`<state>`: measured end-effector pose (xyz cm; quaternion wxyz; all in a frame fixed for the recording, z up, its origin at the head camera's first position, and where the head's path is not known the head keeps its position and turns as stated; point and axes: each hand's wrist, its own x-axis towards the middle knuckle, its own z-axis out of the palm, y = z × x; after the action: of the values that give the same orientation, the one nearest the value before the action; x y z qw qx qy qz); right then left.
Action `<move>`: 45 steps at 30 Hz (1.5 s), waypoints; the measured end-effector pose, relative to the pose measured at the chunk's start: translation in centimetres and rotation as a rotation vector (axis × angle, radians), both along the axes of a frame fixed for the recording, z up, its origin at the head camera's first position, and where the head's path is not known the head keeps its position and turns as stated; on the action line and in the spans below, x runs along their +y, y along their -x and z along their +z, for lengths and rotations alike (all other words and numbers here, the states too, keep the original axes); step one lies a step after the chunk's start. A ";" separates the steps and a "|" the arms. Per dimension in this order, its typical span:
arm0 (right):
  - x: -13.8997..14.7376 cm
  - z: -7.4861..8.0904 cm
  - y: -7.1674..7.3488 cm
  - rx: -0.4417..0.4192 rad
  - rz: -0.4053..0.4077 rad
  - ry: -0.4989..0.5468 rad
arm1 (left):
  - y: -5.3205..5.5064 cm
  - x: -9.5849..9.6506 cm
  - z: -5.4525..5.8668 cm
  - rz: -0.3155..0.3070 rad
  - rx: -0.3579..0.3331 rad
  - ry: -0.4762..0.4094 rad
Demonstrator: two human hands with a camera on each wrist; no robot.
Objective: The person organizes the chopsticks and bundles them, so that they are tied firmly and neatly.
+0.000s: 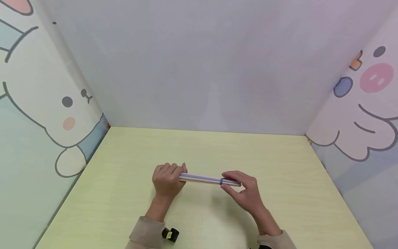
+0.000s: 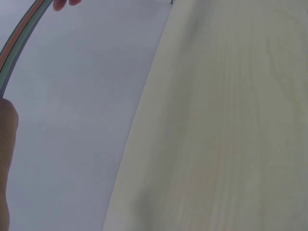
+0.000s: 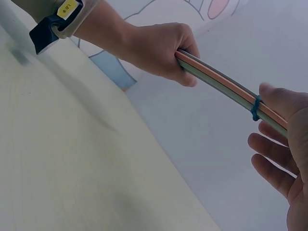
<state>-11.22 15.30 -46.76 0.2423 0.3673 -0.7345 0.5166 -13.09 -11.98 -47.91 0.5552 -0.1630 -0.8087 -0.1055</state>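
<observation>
A bundle of thin pastel sticks [image 1: 200,178], which look like chopsticks, is held nearly level above the table in the head view. My left hand [image 1: 168,178] grips its left end with fingers wrapped round it. At the other end, my right hand [image 1: 248,195] pinches the bundle between thumb and fingers, beside a dark blue-green elastic band [image 3: 256,108] looped round the sticks. Orange-pink and green sides of the bundle show in the right wrist view. In the left wrist view, only a part of the bundle [image 2: 20,41] and some fingertips appear at the upper left.
The pale yellow wooden table [image 1: 202,148] lies under both hands. A plain grey-white wall [image 1: 199,69] stands behind it, with cartoon-printed walls [image 1: 37,103] on the left and right. A black strap [image 1: 170,234] sits at the left cuff.
</observation>
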 end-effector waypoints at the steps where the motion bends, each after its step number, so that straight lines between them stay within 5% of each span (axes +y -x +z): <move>1: 0.1 0.1 0.0 0.000 0.000 0.000 | 0.0 0.0 0.0 0.001 -0.005 0.001; 28: 0.7 1.0 0.0 -0.014 -0.008 -0.151 | -0.4 0.9 -0.2 0.006 -0.042 -0.009; 37: -0.5 1.2 0.0 0.085 -0.055 -0.303 | -0.6 1.4 -0.6 -0.002 -0.046 0.009; 45: -0.2 1.4 0.0 0.026 -0.028 -0.258 | -0.6 0.5 -0.4 0.024 -0.050 0.002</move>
<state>-11.22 15.12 -45.35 0.2098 0.3919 -0.7967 0.4094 -12.50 -11.46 -48.34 0.5360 -0.1509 -0.8243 -0.1021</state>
